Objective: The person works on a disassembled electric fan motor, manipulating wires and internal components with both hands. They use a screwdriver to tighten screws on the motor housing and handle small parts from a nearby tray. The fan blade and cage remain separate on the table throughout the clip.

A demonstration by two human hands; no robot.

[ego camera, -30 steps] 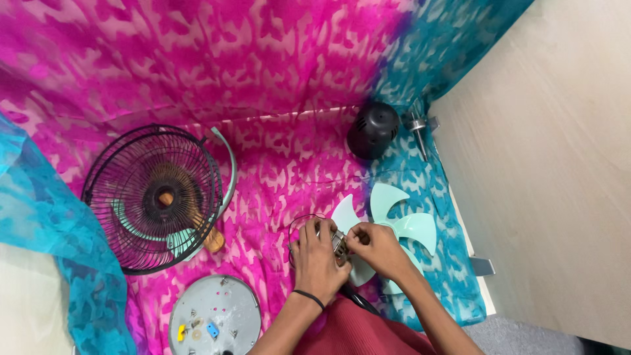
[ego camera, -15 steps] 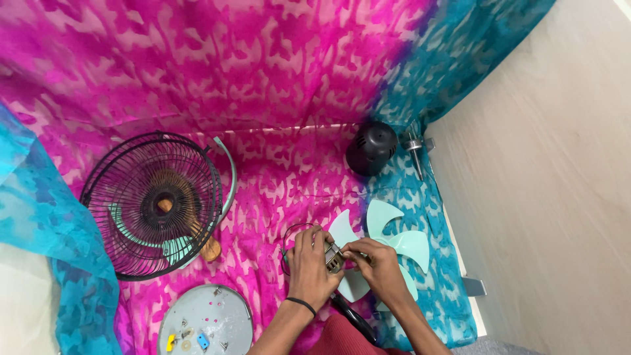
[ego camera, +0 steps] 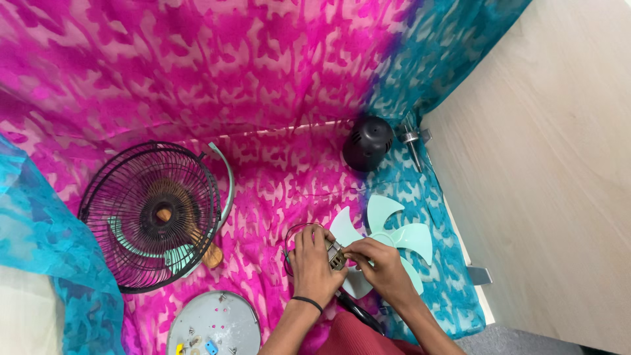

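Pink and teal patterned cloth (ego camera: 263,79) covers the floor and runs up the wall behind, with a pale wooden panel (ego camera: 559,164) along its right edge.

Near the cloth's front edge, both hands meet over a small metal part (ego camera: 335,255), grey and blocky, too small to tell more. The left hand (ego camera: 314,266), a dark band at its wrist, curls around the part from the left with fingers bent close. The right hand (ego camera: 378,261) pinches the part's right end between thumb and fingertips. Thin dark wire (ego camera: 292,240) loops out just left of the left hand.

A pale green fan blade (ego camera: 394,230) lies flat under and just beyond the right hand, on the teal stretch of cloth. Farther back, near the fold where the cloth rises, sit a black motor housing (ego camera: 367,143) and, just to its right, a metal shaft piece (ego camera: 413,141). Well apart to the left lies a black wire fan guard (ego camera: 154,213) with a green rim. At the front edge lies a round grey base plate (ego camera: 213,325) holding small screws and coloured bits.

Compared with half a second ago, the hands keep the same grip on the part, and the other things lie as they did.
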